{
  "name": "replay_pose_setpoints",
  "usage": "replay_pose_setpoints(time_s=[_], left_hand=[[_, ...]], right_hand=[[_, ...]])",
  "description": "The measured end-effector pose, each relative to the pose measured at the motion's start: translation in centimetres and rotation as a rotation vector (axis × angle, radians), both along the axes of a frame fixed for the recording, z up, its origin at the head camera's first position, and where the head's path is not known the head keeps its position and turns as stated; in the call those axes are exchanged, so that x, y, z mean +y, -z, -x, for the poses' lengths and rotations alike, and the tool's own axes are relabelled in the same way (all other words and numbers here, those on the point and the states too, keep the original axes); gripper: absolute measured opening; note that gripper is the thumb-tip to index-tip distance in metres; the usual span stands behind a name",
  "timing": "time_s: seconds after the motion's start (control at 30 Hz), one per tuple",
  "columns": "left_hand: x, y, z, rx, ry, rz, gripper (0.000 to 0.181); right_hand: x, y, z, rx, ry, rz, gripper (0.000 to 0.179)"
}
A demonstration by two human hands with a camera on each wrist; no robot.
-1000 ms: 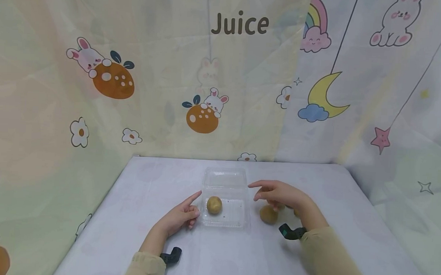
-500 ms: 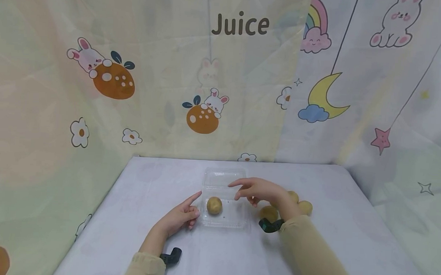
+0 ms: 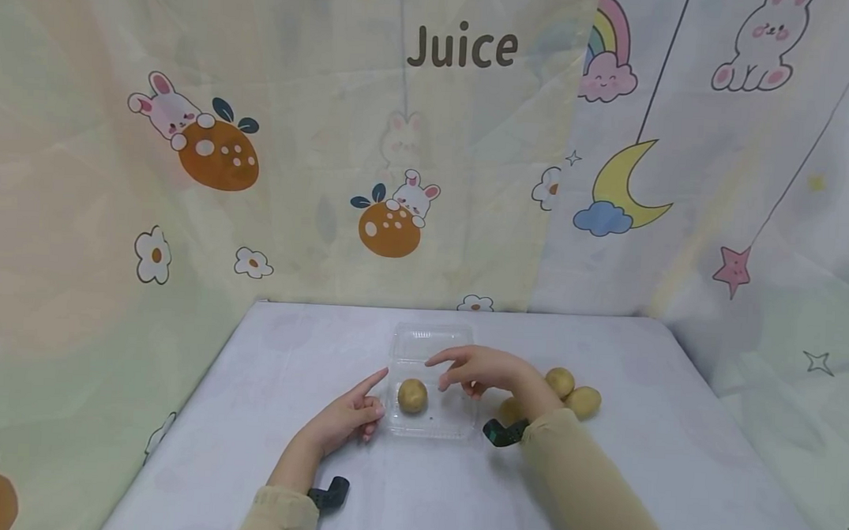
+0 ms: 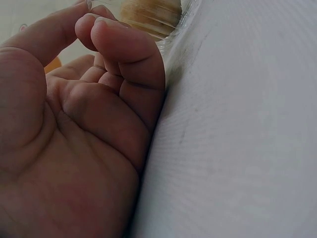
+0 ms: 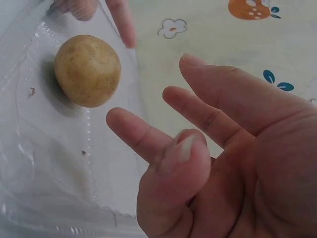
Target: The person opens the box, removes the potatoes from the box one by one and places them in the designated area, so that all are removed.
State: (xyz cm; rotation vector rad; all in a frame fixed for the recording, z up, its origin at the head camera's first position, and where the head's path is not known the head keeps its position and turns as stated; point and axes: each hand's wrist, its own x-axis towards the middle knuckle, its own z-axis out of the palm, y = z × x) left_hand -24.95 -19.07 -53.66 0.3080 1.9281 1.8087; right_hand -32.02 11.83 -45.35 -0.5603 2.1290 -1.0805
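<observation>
A clear plastic clamshell box (image 3: pixel 427 433) lies with its lid folded back, and one potato (image 3: pixel 412 396) sits in the left part of its base. My left hand (image 3: pixel 342 423) is at the box's left edge, pinching the rim; its index finger points along the side. In the left wrist view the fingertips (image 4: pixel 119 42) meet at the plastic edge, with the potato behind. Over the right side of the box my right hand (image 3: pixel 487 370) hovers with spread, loosely bent fingers, holding nothing. The right wrist view shows its fingertips a short way from the potato (image 5: pixel 87 71).
To the right of the box lies a group of potatoes: one (image 3: pixel 560 382) at the back, another (image 3: pixel 584 402) beside it, and a third (image 3: pixel 510 411) partly hidden by the right wrist. A white cloth (image 3: pixel 249 368) covers the table, and a printed curtain (image 3: pixel 316 134) hangs behind.
My right hand has moved left, from beside the potatoes to over the box, uncovering the potatoes at the right. The left hand, the box and the potato inside it have stayed put.
</observation>
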Motion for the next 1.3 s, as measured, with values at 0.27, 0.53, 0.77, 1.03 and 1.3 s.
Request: replay_pose_setpoints(time_s=[0.27, 0.53, 0.77, 1.03, 1.3], left_hand=[[0.0, 0.0, 0.0, 0.002, -0.004, 0.003, 0.078], [0.1, -0.2, -0.1, -0.002, -0.011, 0.021, 0.077], [0.0, -0.2, -0.1, 0.0, -0.009, 0.021, 0.079], [-0.1, 0.0, -0.1, -0.003, -0.01, 0.025, 0.079], [0.0, -0.1, -0.1, -0.01, -0.013, 0.038, 0.076]], right_hand=[[-1.4, 0.2, 0.1, -0.033, 0.006, -0.026, 0.053], [-2.6, 0.5, 0.0, -0.051, -0.019, -0.021, 0.054], [-3.3, 1.1, 0.2, -0.069, -0.022, -0.047, 0.056], [-4.0, 1.8, 0.3, -0.096, -0.036, -0.049, 0.053], [-4.6, 2.4, 0.1, -0.118, -0.029, -0.044, 0.05]])
